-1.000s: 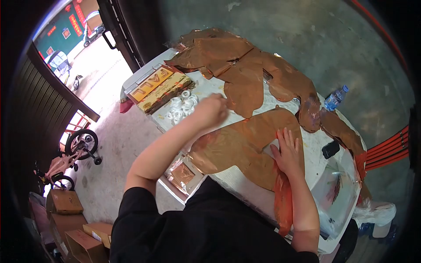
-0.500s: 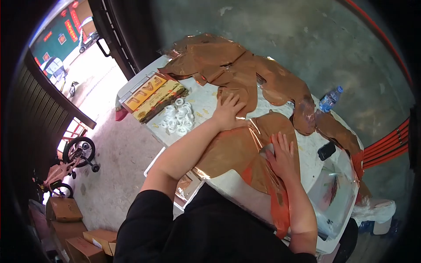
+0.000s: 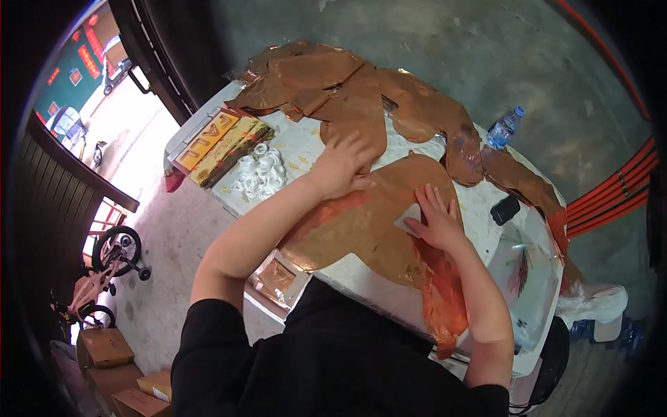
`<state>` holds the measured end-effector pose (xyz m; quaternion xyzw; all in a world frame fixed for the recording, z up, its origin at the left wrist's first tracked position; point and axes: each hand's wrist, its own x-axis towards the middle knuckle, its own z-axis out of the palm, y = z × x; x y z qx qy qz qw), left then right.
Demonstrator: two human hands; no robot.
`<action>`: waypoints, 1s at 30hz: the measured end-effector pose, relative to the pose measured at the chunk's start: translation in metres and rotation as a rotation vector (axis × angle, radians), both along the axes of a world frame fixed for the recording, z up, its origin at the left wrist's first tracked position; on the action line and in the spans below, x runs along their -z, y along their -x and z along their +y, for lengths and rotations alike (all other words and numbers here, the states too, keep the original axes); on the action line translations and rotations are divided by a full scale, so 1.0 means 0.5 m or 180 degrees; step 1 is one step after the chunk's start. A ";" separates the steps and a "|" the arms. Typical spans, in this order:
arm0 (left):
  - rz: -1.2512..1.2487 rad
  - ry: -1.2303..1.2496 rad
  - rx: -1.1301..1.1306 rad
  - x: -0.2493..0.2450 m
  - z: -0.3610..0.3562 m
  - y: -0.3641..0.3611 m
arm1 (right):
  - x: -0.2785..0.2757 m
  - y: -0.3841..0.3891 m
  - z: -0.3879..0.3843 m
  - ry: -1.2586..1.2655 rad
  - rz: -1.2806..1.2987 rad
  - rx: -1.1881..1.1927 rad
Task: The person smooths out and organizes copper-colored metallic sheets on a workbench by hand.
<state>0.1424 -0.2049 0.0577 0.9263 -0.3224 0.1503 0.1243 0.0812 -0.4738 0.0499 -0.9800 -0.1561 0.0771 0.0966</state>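
Closest in, at about 7 o'clock from the hands, there's a small tray (image 3: 278, 276) with a bit of foil in it, hanging off the near edge of the desk (image 3: 306, 147). Right above that is the big copper foil sheet (image 3: 361, 229), lying flat on the desk, with its right end drooping over the near edge.

The right hand (image 3: 436, 226) is palm-down on the sheet with its fingers (image 3: 431, 201) stretched out open. A small pale card (image 3: 408, 219) sits right at the thumb, touching it, but I can't tell if it's actually pinched.

The left hand (image 3: 340, 165) is at 10 o'clock from the right one, flat on the sheet's far edge, fingers loose and gripping nothing.

Further out:
- At 9 o'clock: white tape rings (image 3: 260, 174), then gold boxes (image 3: 221, 142).
- At 3 o'clock: a black phone (image 3: 505, 208).
- Farthest, around 12 to 1 o'clock: a foil pile (image 3: 333, 80) and a water bottle (image 3: 504, 128).
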 end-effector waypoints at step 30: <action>-0.0116 0.0311 -0.0930 0.077 -0.045 -0.083 | 0.015 -0.490 0.146 0.0030 -0.1907 0.0489</action>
